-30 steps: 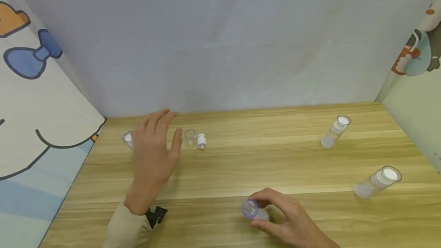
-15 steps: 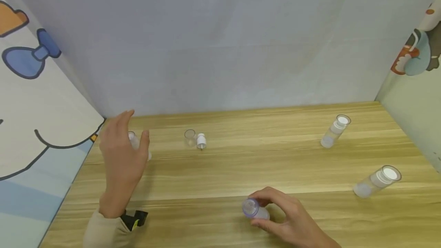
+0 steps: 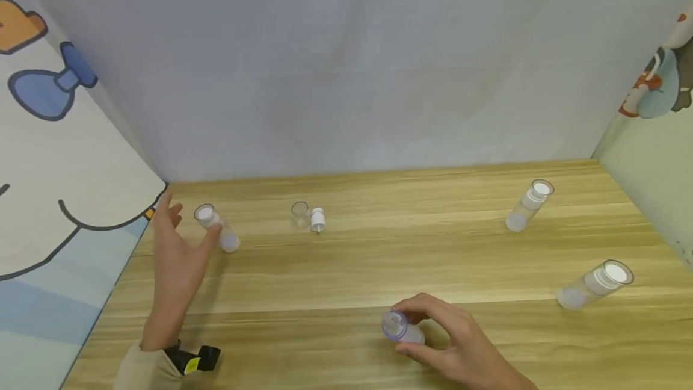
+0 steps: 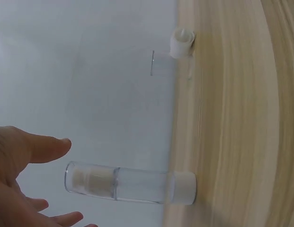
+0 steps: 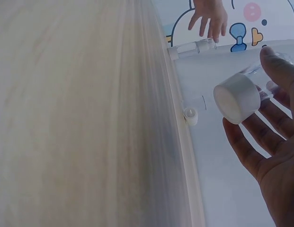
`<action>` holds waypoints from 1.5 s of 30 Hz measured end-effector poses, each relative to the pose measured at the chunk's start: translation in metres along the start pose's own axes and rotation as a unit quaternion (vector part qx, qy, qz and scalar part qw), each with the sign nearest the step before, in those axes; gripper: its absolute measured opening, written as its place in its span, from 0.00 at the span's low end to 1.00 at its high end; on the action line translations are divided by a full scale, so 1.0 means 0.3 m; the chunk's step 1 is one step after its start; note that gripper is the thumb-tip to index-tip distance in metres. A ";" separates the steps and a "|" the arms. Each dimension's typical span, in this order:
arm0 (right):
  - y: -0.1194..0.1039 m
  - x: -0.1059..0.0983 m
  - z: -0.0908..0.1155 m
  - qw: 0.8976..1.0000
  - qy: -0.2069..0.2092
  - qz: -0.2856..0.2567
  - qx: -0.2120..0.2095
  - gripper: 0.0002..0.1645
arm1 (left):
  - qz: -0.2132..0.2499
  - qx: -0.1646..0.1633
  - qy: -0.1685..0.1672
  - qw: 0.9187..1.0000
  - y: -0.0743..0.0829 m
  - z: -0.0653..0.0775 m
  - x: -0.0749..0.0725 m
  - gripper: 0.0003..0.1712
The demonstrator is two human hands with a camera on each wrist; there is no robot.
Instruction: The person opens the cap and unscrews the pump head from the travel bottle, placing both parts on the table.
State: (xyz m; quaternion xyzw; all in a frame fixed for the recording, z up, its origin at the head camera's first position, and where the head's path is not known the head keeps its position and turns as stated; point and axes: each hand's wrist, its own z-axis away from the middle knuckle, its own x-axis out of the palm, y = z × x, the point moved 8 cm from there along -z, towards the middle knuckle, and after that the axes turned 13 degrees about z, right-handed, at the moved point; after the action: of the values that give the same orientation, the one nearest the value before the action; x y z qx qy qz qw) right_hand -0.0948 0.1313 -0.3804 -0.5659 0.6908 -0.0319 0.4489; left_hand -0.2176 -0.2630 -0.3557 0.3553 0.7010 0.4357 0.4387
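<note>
My left hand (image 3: 175, 263) is at the left of the table with its thumb and fingers spread. A clear pump bottle (image 3: 226, 238) with a white pump under a clear cap stands upright beside it. In the left wrist view, the thumb and fingers are close to that bottle's capped top (image 4: 92, 180) and look apart from it. My right hand (image 3: 457, 342) holds a clear, open-topped bottle (image 3: 412, 334) with a white base (image 5: 236, 98) between thumb and fingers, near the front middle. The right wrist view shows this bottle tilted and lifted above the table.
A clear cap (image 3: 300, 216) and a white pump head (image 3: 317, 220) stand side by side at the back, left of centre. Two more capped pump bottles, one farther back (image 3: 527, 208) and one nearer (image 3: 592, 286), stand upright at the right. A grey cloth wall (image 3: 379, 77) borders the table's back.
My left hand has moved left, from beside the clear cap, past the left bottle to its outer side, uncovering that bottle. My right hand and its bottle have hardly moved.
</note>
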 end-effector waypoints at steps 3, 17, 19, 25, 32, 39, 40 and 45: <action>0.001 -0.001 -0.001 1.000 -0.004 0.001 0.011 0.31 | 0.015 -0.052 -0.025 0.998 -0.047 -0.005 0.005 0.59; 0.004 -0.001 -0.005 1.000 -0.003 0.000 0.015 0.31 | 0.067 -0.138 -0.063 0.986 -0.174 -0.016 0.041 0.49; 0.005 -0.003 -0.007 1.000 -0.003 0.000 0.018 0.32 | 0.063 -0.140 -0.065 0.986 -0.180 -0.016 0.044 0.46; 0.004 -0.008 -0.013 1.000 -0.001 0.005 0.021 0.32 | 0.037 -0.136 -0.074 0.987 -0.203 -0.018 0.049 0.34; 0.018 -0.015 -0.026 0.999 -0.001 0.018 0.043 0.33 | 0.025 -0.126 -0.078 0.989 -0.214 -0.020 0.048 0.31; 0.037 -0.025 -0.061 0.997 0.005 0.034 0.072 0.34 | 0.012 -0.098 -0.091 0.991 -0.215 -0.003 0.030 0.29; 0.040 -0.027 -0.068 0.996 0.006 0.037 0.077 0.34 | 0.009 -0.095 -0.094 0.991 -0.214 0.002 0.026 0.30; 0.054 -0.031 -0.113 0.995 0.013 0.040 0.089 0.33 | -0.014 -0.074 -0.102 0.992 -0.196 0.026 0.009 0.32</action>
State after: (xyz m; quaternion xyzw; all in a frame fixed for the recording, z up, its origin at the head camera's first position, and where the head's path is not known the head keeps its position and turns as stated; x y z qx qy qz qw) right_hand -0.1297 0.1289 -0.3637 -0.4952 0.7132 -0.0826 0.4892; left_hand -0.2182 -0.2799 -0.4125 0.3542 0.6234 0.4420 0.5390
